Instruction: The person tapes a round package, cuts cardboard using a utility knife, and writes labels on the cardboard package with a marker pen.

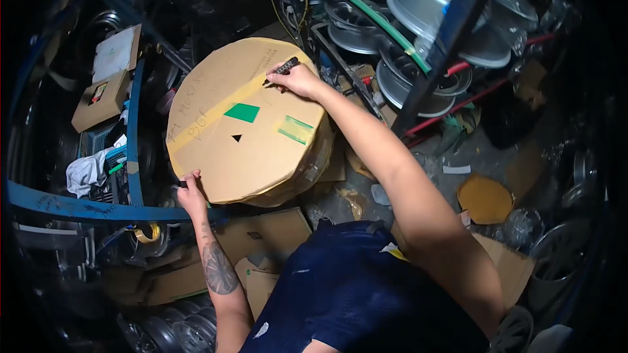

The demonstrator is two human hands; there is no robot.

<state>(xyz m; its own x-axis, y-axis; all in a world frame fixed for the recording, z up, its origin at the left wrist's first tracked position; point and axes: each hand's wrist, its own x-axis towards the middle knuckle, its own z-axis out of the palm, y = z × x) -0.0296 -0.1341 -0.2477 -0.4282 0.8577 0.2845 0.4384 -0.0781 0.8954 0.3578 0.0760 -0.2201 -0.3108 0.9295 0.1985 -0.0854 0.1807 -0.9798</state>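
My right hand (292,81) is closed around a black marker (282,67). Its tip points down at the upper right of a large round cardboard-wrapped package (216,153). Handwriting, brown tape strips, a green tape patch (242,113) and a small black triangular mark (237,138) show on the package's top face. At the lower left rim of the cardboard, my left hand (191,191) has its fingers pinched together. A small black cap-like piece (182,184) shows between them, partly hidden.
Silver wheel rims (425,6) are stacked at the upper right behind a dark post (445,46). A blue metal frame (98,206) runs along the left, near a white cloth (86,173). Cardboard sheets (268,230) and a round cardboard piece (485,199) lie on the floor.
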